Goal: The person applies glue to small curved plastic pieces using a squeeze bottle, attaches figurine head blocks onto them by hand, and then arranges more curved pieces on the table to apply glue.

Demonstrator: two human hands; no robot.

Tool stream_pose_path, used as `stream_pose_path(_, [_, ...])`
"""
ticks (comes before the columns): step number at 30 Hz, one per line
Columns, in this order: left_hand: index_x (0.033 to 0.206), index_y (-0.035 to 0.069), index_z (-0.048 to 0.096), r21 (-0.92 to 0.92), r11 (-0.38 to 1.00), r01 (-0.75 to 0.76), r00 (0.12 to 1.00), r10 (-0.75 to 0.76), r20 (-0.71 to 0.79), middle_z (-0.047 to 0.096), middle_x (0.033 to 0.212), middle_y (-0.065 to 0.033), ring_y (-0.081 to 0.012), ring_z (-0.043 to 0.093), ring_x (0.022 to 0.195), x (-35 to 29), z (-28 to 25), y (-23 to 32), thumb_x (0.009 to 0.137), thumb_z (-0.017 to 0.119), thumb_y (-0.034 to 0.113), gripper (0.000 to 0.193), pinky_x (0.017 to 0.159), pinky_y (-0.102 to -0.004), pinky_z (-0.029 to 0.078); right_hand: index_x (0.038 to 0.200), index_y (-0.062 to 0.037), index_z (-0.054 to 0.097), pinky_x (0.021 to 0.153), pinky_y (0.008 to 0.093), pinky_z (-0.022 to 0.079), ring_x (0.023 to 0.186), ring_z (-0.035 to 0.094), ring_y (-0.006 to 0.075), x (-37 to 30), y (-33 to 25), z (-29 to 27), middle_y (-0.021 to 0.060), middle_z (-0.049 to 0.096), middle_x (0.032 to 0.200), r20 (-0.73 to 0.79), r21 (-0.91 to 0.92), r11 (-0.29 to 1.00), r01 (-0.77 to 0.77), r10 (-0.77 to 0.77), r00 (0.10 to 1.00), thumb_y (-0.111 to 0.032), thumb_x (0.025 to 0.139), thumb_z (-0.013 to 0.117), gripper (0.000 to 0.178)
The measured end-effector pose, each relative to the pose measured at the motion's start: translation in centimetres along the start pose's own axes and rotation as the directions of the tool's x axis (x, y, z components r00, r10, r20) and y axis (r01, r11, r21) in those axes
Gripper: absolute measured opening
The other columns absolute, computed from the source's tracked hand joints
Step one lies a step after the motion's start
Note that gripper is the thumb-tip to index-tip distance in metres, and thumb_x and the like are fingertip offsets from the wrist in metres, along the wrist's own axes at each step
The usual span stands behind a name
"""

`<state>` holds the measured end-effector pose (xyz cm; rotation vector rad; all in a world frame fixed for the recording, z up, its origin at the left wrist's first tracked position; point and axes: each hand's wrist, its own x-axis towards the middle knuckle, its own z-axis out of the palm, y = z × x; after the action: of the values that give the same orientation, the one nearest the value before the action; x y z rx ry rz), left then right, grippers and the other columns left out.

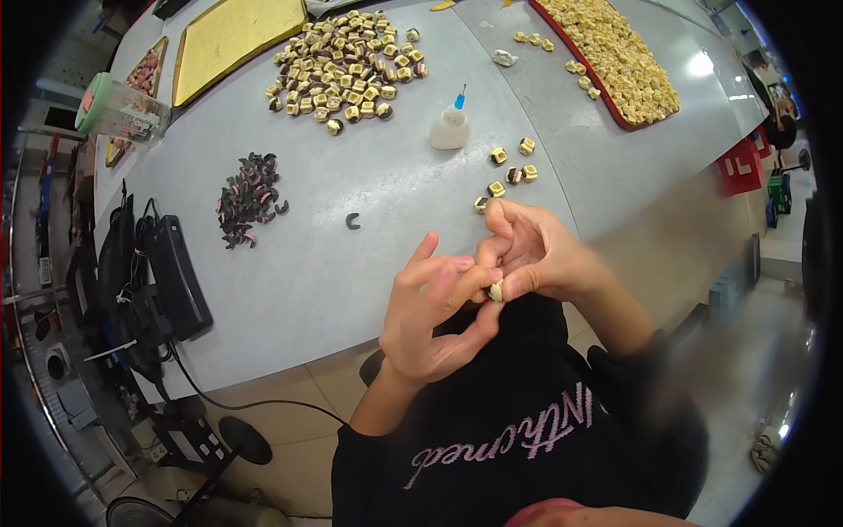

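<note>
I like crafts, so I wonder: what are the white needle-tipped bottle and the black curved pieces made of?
The white needle-tipped bottle: likely translucent plastic, given its cloudy wall. The black curved pieces: matte, perhaps rubber or foam; their dull surface leaves it open.

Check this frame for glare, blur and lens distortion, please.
Head view: bright glare on the grey table, just right of the red tray; head view: a hazy smear blurs the floor right of the right hand; head view: fisheye bending toward the dark rim, while both hands look reasonably sharp.
</note>
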<state>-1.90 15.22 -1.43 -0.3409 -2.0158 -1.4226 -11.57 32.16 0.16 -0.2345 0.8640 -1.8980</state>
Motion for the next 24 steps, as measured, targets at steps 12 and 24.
stream_pose_path(12, [0.125,0.007,0.065,0.640,0.703,0.310,0.940,-0.328,-0.095,0.069,0.122,-0.0101,-0.0268,0.060,0.117,3.1,-6.5,-2.0,0.081,0.075,0.001,0.046,0.102,-0.0385,0.045,0.107,-0.0030,0.071,0.087,0.0321,0.053,0.093,0.069,0.0234,0.6,-2.2,-2.4,0.0099,0.073,0.107,0.159,-0.980,-0.198,0.019,-0.724,0.671,0.007,0.081,0.072,0.028])
stream_pose_path(24, [0.121,0.004,0.065,0.523,0.756,0.394,0.912,-0.394,-0.117,0.070,0.100,-0.0104,-0.0254,0.065,0.097,3.1,-6.0,-3.5,0.082,0.072,-0.004,0.040,0.087,-0.0354,0.052,0.099,-0.0022,0.068,0.090,0.0400,0.050,0.105,0.060,0.0310,1.8,-10.1,-8.3,0.0123,0.067,0.106,0.265,-0.845,-0.473,-0.250,-0.777,0.571,-0.004,0.085,0.067,0.014])
